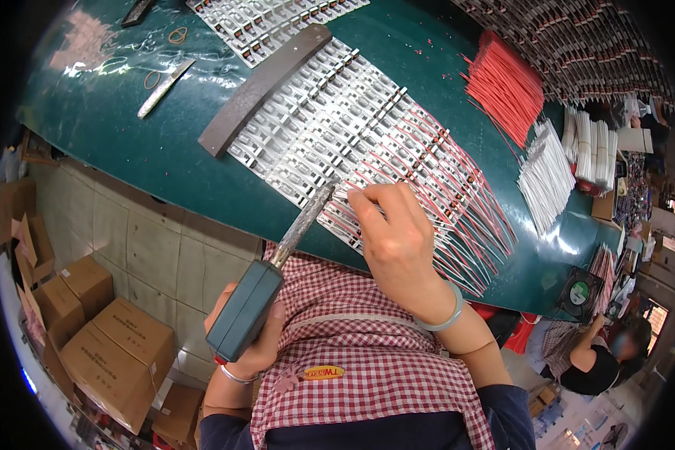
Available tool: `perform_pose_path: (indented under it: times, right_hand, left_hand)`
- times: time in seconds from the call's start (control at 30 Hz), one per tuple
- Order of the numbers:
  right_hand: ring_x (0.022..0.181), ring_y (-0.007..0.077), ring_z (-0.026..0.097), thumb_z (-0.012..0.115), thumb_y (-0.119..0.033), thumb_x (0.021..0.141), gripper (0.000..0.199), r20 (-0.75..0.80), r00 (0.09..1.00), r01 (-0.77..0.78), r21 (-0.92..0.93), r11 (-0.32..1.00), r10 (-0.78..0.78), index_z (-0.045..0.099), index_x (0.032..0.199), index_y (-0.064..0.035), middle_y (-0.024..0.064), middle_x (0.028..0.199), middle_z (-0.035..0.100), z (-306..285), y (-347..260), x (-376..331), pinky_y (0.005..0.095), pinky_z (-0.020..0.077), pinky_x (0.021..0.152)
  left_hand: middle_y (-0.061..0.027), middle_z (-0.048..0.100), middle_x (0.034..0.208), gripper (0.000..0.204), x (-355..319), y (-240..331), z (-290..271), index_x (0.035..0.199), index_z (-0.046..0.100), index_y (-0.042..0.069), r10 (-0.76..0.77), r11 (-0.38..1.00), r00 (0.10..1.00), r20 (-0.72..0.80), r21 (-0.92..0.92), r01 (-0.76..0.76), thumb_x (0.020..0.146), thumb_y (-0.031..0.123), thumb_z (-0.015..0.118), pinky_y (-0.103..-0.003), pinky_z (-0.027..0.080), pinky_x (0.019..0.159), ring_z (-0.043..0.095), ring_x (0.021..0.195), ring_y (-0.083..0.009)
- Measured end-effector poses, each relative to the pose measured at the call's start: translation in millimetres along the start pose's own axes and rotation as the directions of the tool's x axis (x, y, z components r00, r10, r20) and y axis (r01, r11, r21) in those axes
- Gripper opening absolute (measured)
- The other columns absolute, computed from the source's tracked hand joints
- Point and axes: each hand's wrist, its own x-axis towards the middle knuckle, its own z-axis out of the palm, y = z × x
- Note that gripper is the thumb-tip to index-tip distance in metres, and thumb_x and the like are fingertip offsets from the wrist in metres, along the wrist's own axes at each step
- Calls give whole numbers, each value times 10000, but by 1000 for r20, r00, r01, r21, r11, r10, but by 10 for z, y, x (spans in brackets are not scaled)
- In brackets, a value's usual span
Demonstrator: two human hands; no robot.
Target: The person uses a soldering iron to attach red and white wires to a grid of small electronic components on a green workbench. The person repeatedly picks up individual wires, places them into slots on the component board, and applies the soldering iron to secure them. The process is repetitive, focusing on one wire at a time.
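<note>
At lower centre of the frame the left hand [251, 341] wraps its grip around the teal handle of a soldering iron [266, 281], whose metal shaft slants up to rows of small components [330, 124] on the green surface [135, 142]. The right hand [394, 240] pinches at red and white wires [457, 217] there. A dark bar [266, 86] lies above; red wires [506, 86] and white wires [547, 176] sit bundled at the upper right.
</note>
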Motion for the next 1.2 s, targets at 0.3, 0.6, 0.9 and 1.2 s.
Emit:
perform_pose_path:
  times: [0.3,0.6,0.9,1.2]
  right_hand:
    - [839,267,591,655,35,704,341,-39,999,4,21,1000,-3,678,1043,64,115,942,603,-74,46,40,351,502,655]
    - [824,264,584,649,28,714,320,-32,999,-1,3,1000,1,679,1030,62,115,930,597,-28,85,38,355,503,665]
    - [822,259,580,653,24,715,326,-22,1000,-7,-6,1000,7,686,1037,66,111,923,591,-27,73,46,349,499,673]
    - [828,263,578,656,19,713,329,-3,1000,-18,5,1000,18,684,1037,64,111,932,591,-39,66,50,355,500,683]
  left_hand:
    - [-171,704,931,242,38,-6,25,996,718,-35,-51,998,998,27,-22,52,764,-7,781,-344,562,675,711,782,-304]
    - [-161,708,939,245,92,-21,88,984,718,-45,-39,999,998,42,-20,40,750,-21,787,-332,561,672,716,790,-298]
    - [-138,668,857,172,254,111,89,901,708,-30,70,995,996,60,65,-74,742,-25,773,-329,526,597,672,696,-282]
    - [-164,687,911,230,54,10,0,993,723,-12,-68,997,997,47,41,66,772,22,776,-350,551,632,698,749,-309]
